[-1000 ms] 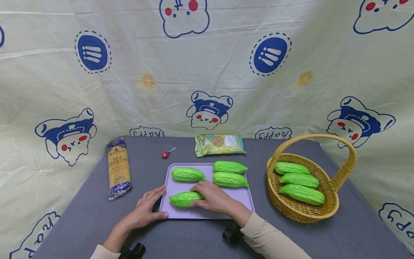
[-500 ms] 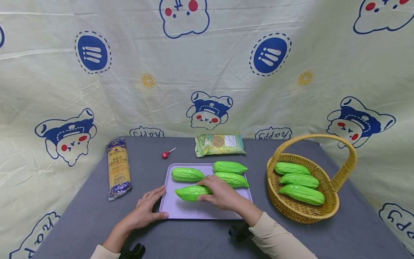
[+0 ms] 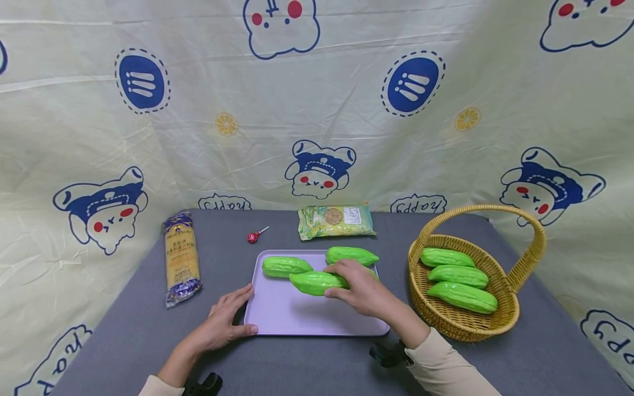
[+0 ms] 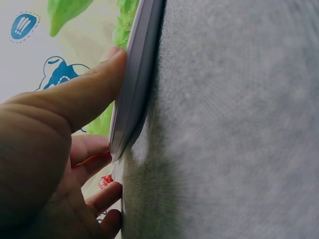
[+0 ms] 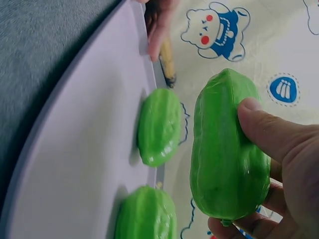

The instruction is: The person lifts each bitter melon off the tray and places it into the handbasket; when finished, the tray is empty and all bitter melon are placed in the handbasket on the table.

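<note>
In the head view my right hand [image 3: 365, 289] grips one end of a green bitter melon [image 3: 315, 282] between thumb and fingers. The right wrist view has this bitter melon [image 5: 222, 149] raised above the lilac tray [image 3: 317, 322]. Two others, the back-left bitter melon [image 3: 284, 267] and the back-right bitter melon [image 3: 350, 254], lie on the tray. Another on its right side is mostly hidden behind my right hand. At the tray's front-left corner rests my left hand [image 3: 225, 322], thumb [image 4: 94, 89] against the front rim and extended fingers along the left side.
A wicker basket [image 3: 463, 327] with a tall handle stands right of the tray, three bitter melons [image 3: 460, 275] inside. Behind the tray lie a green-yellow food packet [image 3: 337, 221] and a red lollipop [image 3: 253, 237]. A long pasta packet [image 3: 181, 256] lies at left.
My right hand has lifted the bitter melon off the front of the tray and carried it back and to the right. My left hand has stayed at the tray's corner.
</note>
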`<move>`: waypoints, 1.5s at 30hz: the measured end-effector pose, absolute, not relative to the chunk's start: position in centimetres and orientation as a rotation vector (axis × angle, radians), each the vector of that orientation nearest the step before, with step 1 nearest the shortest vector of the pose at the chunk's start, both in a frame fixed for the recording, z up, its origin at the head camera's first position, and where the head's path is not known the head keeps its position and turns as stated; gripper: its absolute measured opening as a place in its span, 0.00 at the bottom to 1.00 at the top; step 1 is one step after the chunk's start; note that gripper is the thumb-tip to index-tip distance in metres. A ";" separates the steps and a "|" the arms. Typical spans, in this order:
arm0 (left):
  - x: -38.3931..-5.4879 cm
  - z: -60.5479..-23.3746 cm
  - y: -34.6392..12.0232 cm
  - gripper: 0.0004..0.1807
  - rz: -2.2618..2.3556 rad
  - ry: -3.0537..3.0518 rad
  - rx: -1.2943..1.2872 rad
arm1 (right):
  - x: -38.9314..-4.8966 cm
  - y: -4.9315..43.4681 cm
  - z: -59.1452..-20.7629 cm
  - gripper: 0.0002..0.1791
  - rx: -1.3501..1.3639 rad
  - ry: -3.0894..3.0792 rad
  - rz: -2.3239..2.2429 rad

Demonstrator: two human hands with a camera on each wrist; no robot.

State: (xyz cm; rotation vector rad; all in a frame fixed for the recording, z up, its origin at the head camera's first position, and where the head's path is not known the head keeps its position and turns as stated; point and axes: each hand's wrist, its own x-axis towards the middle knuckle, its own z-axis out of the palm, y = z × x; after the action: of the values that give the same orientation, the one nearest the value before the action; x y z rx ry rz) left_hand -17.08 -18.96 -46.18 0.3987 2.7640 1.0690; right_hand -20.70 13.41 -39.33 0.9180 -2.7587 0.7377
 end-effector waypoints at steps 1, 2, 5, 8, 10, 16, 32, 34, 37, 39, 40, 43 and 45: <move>-17.1 -46.2 -19.0 0.46 1.071 2.763 0.400 | -20.6 13.7 -39.2 0.23 0.902 -2.758 0.737; -17.1 -46.2 -19.0 0.46 1.074 2.761 0.400 | -20.6 14.0 -39.1 0.23 0.889 -2.757 0.731; -17.1 -46.2 -19.0 0.46 1.075 2.759 0.402 | -20.4 15.0 -38.8 0.24 0.847 -2.754 0.723; -17.1 -46.2 -19.1 0.46 1.075 2.758 0.406 | -20.2 16.1 -38.6 0.24 0.808 -2.756 0.718; -17.1 -46.2 -19.1 0.46 1.079 2.759 0.407 | -20.0 16.9 -38.6 0.24 0.786 -2.747 0.716; -17.1 -46.4 -19.1 0.46 1.083 2.764 0.411 | -19.3 19.5 -38.1 0.24 0.733 -2.732 0.713; -17.1 -46.4 -19.2 0.46 1.094 2.777 0.442 | -16.6 26.4 -37.9 0.25 0.523 -2.743 0.691; -17.1 -46.4 -19.2 0.46 1.092 2.776 0.435 | -16.3 27.2 -37.9 0.25 0.513 -2.732 0.679; -17.2 -46.4 -19.1 0.46 1.094 2.766 0.407 | -15.9 28.4 -38.0 0.25 0.492 -2.723 0.643; -17.2 -46.4 -19.1 0.46 1.088 2.765 0.403 | -15.6 29.3 -38.1 0.25 0.468 -2.731 0.641; -17.2 -46.4 -19.1 0.46 1.086 2.766 0.403 | -15.5 29.7 -38.1 0.26 0.454 -2.738 0.638; -17.2 -46.4 -19.1 0.46 1.086 2.768 0.407 | -15.2 30.9 -38.2 0.26 0.406 -2.770 0.649; -17.1 -46.3 -19.1 0.46 1.086 2.772 0.417 | -15.1 31.7 -38.2 0.26 0.378 -2.788 0.643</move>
State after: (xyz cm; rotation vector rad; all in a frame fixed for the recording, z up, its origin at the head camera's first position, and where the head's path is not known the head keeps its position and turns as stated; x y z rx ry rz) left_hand -17.08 -19.10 -46.34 0.4171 2.7718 1.0857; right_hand -15.07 31.69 -38.24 0.3782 -2.7885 0.6433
